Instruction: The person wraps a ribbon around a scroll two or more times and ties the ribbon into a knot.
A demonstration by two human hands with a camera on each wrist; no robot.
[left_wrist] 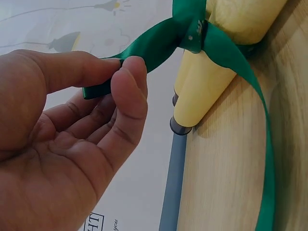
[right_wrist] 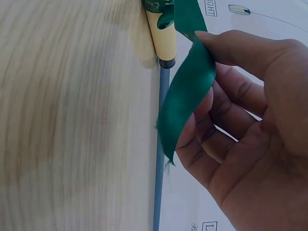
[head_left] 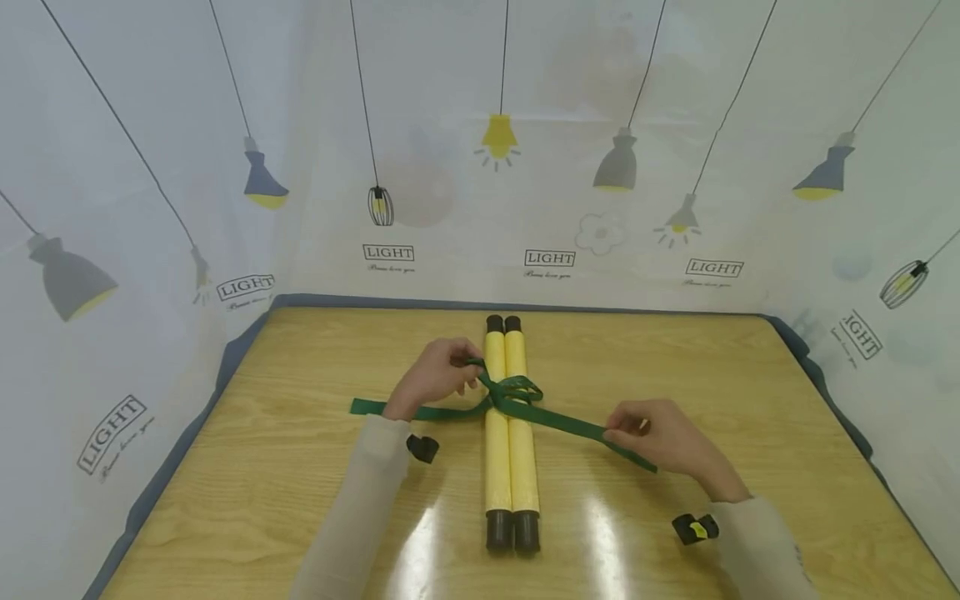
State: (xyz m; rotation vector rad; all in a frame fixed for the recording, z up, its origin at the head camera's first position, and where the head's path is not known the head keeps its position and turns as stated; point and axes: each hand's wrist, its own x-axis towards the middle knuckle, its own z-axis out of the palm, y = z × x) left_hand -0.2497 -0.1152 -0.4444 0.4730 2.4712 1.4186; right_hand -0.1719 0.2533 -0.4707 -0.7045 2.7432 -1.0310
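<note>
Two yellow rods (head_left: 497,467) with dark end caps lie side by side on the table, pointing away from me. Around their middle runs a green ribbon (head_left: 558,422), knotted on top with loops to the right of the knot. My left hand (head_left: 438,371) pinches a loop of the ribbon (left_wrist: 149,45) between thumb and index finger, left of the rods. Off to the right, my right hand (head_left: 660,435) pinches a ribbon tail near its frayed end (right_wrist: 185,103). Another tail passes under my left wrist and lies to the left.
The wooden table (head_left: 300,350) has a blue-grey edge. Behind and beside it hangs a white cloth (head_left: 450,167) printed with lamps. A small black object (head_left: 423,449) shows by the left wrist, and a black piece with a yellow mark (head_left: 696,529) by the right.
</note>
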